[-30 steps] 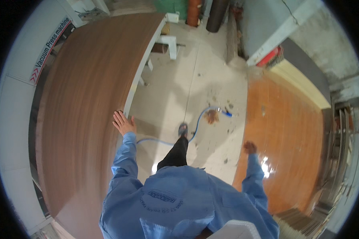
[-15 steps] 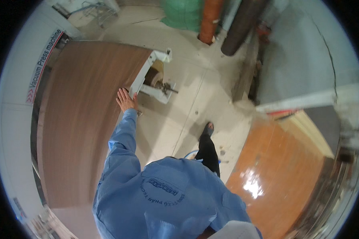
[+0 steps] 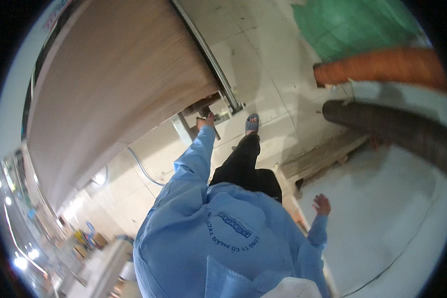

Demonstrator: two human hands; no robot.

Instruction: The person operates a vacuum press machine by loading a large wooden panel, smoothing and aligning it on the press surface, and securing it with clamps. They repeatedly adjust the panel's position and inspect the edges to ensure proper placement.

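Observation:
My left hand (image 3: 205,120) reaches down to the end of a roll (image 3: 201,105) under the corner of a broad brown wood-grain sheet (image 3: 129,64). Beside the fingers, a dark rod (image 3: 217,133) juts from the roll's mount. The fingers are small and partly hidden there, so their grip is unclear. A metal bar (image 3: 206,47) runs along the sheet's far edge and ends at a bracket close to this hand. My right hand (image 3: 322,204) hangs free on the right, its fingers loosely bent and apart, with nothing in it.
An orange-brown roll (image 3: 382,68) and a dark brown roll (image 3: 382,121) lie at the right, near a green bag (image 3: 355,27). A pale panel (image 3: 382,213) stands beside my right arm. Across the tiled floor curves a blue hose (image 3: 143,171). A workbench (image 3: 97,268) is at lower left.
My view has turned, and I have moved round the sheet's corner. My left hand has gone from flat on the sheet's edge to the roll's end. My right hand has come into view.

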